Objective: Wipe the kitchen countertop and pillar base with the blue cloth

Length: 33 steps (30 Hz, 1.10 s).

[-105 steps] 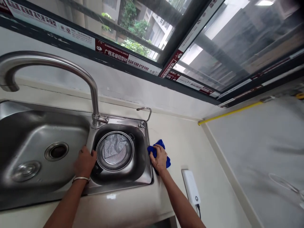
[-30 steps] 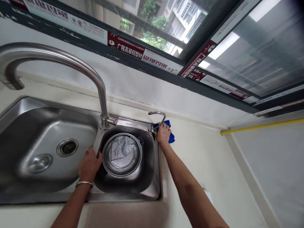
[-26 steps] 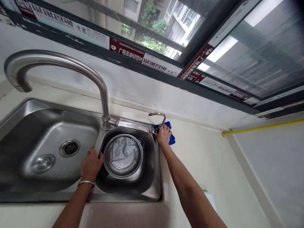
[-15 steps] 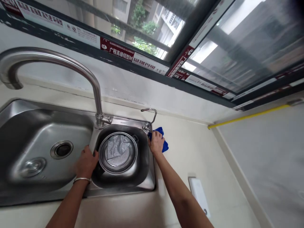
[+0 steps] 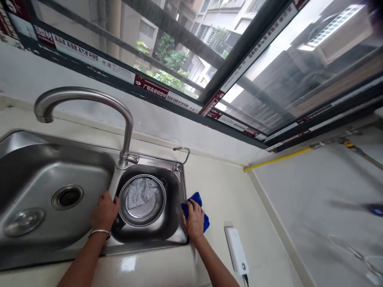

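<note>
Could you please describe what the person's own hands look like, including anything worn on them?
The left hand has a thin, plain, silvery bangle around its wrist. The right hand has nothing around its wrist. Both are ungloved, and no sleeves show in the view. I can make out no rings.

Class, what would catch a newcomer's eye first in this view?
Probably the vivid blue cloth under the right hand, on the pale counter just right of the sink. Next, perhaps, the tall curved faucet arching over the left basin, and the round metal pot in the right basin.
</note>
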Each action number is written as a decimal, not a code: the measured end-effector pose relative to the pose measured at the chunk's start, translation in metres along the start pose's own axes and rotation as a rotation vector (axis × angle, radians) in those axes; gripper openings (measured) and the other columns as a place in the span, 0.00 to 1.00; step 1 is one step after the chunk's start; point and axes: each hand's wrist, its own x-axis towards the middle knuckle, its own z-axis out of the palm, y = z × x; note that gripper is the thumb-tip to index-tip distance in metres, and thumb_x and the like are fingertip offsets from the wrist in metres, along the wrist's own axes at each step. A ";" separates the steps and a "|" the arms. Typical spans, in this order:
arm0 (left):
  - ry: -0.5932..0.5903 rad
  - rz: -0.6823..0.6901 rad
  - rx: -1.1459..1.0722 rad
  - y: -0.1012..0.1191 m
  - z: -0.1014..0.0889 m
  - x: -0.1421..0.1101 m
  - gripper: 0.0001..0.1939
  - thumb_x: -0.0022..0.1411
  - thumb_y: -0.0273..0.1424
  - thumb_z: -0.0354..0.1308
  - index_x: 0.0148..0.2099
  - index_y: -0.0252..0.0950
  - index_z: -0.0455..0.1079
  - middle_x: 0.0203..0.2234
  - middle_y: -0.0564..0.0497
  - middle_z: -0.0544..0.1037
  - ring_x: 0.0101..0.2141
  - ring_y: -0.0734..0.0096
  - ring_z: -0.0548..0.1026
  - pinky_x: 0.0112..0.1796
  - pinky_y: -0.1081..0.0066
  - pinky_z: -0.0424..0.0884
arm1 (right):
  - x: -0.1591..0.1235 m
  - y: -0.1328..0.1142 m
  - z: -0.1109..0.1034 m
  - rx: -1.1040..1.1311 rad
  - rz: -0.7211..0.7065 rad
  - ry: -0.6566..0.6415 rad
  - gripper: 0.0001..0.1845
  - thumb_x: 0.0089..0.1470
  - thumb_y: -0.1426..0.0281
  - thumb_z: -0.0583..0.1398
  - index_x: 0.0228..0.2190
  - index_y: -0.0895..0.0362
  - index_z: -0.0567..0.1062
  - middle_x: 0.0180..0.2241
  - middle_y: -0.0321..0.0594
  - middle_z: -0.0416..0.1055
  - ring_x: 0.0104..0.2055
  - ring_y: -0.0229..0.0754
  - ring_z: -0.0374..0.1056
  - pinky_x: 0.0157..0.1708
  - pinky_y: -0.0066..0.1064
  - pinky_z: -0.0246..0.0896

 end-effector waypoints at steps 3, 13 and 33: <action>0.015 -0.004 0.013 -0.002 0.004 0.002 0.26 0.66 0.43 0.40 0.54 0.29 0.63 0.46 0.31 0.75 0.38 0.48 0.78 0.36 0.56 0.71 | 0.011 -0.006 -0.002 -0.030 0.019 -0.020 0.22 0.56 0.67 0.57 0.53 0.55 0.68 0.58 0.50 0.66 0.59 0.53 0.59 0.54 0.44 0.54; 0.020 0.018 0.054 0.002 -0.001 -0.003 0.25 0.66 0.43 0.40 0.54 0.29 0.62 0.46 0.33 0.75 0.37 0.48 0.78 0.33 0.58 0.69 | 0.109 -0.018 0.007 -0.157 0.055 -0.038 0.21 0.57 0.67 0.57 0.53 0.56 0.67 0.55 0.50 0.68 0.54 0.52 0.60 0.49 0.43 0.52; 0.001 -0.023 0.092 0.011 -0.006 -0.005 0.28 0.66 0.44 0.40 0.58 0.28 0.60 0.48 0.30 0.75 0.39 0.48 0.78 0.37 0.56 0.71 | 0.207 -0.022 0.018 -0.083 0.071 -0.032 0.23 0.55 0.72 0.57 0.53 0.59 0.67 0.53 0.54 0.66 0.54 0.53 0.57 0.51 0.45 0.48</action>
